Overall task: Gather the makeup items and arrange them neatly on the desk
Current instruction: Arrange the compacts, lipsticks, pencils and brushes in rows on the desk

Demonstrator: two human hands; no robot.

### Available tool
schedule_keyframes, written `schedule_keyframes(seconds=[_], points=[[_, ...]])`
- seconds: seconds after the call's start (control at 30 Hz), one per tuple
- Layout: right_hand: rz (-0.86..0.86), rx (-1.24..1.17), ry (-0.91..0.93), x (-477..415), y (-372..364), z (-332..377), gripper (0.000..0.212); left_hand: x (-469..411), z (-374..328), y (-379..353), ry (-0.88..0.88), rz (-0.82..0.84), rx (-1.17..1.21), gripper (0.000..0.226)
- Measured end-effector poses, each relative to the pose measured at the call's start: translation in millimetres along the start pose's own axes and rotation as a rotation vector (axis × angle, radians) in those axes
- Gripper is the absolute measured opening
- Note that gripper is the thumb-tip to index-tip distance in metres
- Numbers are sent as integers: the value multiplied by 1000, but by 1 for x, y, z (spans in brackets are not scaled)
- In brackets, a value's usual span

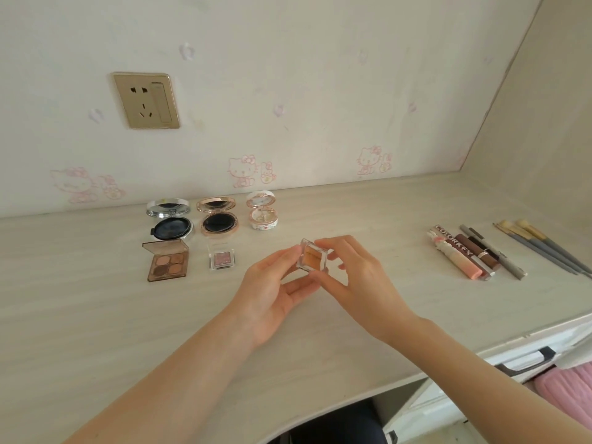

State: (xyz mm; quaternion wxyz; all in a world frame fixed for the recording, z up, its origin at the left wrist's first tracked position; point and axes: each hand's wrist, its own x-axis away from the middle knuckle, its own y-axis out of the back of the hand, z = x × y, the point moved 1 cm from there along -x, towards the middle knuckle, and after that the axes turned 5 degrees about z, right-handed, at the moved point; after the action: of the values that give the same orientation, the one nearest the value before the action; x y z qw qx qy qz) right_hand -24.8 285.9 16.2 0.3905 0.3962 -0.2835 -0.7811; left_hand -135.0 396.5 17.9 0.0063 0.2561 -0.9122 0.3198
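Both hands hold a small clear square case with an orange powder pan (pixel 312 258) above the middle of the desk (pixel 96 315). My left hand (pixel 275 293) pinches its left side and cradles it from below. My right hand (pixel 349 277) grips its top and right edges. At the back left stand three open round compacts: a silver one (pixel 169 219), a rose-gold one (pixel 217 218) and a white one (pixel 262 213). In front of them lie an open brown eyeshadow palette (pixel 166 261) and a small clear pink eyeshadow case (pixel 221 258).
On the right lie several lip gloss tubes and pencils (pixel 471 254) side by side, and several grey-handled brushes (pixel 544 245) beyond them. A wall socket (pixel 145 100) sits above the desk. The desk edge curves at the front right, over a white drawer unit (pixel 525 363).
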Motion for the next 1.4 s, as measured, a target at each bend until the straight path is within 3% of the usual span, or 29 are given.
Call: schedule_keyframes(seconds=[0.27, 0.73, 1.1, 1.4], points=[[-1, 119, 29, -5, -1, 9, 42, 5, -3, 6, 6, -18, 29, 28], [107, -74, 9, -14, 3, 9, 39, 7, -11, 16, 8, -8, 16, 16], [91, -122, 4, -24, 12, 13, 19, 8, -10, 22, -9, 0, -5, 23], [129, -103, -46, -41, 1, -2, 21, 12, -14, 31, -100, -92, -384, 21]])
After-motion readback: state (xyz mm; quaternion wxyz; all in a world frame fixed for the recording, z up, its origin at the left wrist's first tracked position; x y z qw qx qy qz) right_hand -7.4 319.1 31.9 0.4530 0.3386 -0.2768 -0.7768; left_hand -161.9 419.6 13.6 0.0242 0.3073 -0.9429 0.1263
